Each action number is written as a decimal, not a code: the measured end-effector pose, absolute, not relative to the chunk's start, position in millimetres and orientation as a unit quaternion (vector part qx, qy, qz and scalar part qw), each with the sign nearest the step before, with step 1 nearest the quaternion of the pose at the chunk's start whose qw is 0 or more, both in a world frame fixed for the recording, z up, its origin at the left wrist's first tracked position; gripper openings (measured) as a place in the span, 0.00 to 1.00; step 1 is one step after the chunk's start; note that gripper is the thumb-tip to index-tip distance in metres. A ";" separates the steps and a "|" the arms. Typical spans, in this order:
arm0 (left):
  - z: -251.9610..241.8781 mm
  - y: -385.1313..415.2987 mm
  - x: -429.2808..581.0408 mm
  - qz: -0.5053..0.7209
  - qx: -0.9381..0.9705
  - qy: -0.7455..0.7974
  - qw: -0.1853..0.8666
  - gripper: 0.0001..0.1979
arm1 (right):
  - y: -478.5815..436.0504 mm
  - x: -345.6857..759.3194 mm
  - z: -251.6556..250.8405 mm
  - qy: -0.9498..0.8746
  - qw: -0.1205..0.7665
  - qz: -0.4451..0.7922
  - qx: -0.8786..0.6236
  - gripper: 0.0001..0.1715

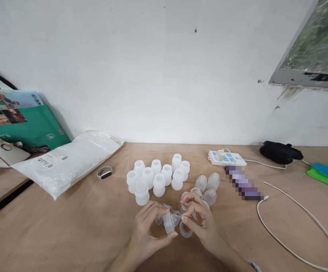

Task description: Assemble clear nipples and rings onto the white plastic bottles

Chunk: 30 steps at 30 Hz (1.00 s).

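My left hand [150, 226] is closed around a clear ridged screw ring [169, 223], thumb below and fingers above. From the ring's right side sticks a clear silicone bottle nipple [177, 218]. My right hand [199, 219] pinches the nipple's tip between thumb and forefinger. Below the hands, another clear ring [186, 229] lies on the table, and more clear parts are partly hidden behind my fingers. Several small white bottles [159, 185] stand beyond my left hand. Clear domed caps [210, 197] sit just past my right hand.
On the left are a white plastic parcel [70, 162], a fitness band [105, 173] and a green bag [39, 124]. To the right lie a power strip [228, 158], a blurred phone [243, 183], a white cable [294, 193], a black case [281, 152] and coloured flat pieces [327, 174].
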<state>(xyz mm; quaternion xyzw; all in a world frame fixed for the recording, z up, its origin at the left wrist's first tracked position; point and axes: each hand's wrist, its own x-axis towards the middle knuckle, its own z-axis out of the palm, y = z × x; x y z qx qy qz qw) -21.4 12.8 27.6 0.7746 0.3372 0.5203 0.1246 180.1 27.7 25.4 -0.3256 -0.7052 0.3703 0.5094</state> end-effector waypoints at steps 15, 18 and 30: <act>19.9 18.2 -53.7 0.497 0.762 0.415 0.034 0.31 | 26.7 178.7 26.7 -0.794 0.427 0.331 -0.279 0.26; 30.3 36.5 -92.5 0.545 0.633 0.542 -0.089 0.16 | 28.2 179.9 26.9 -0.781 0.443 0.326 -0.295 0.25; 10.1 81.3 -153.9 0.447 0.685 0.572 -0.059 0.15 | 31.8 180.3 29.4 -0.769 0.467 0.291 -0.325 0.21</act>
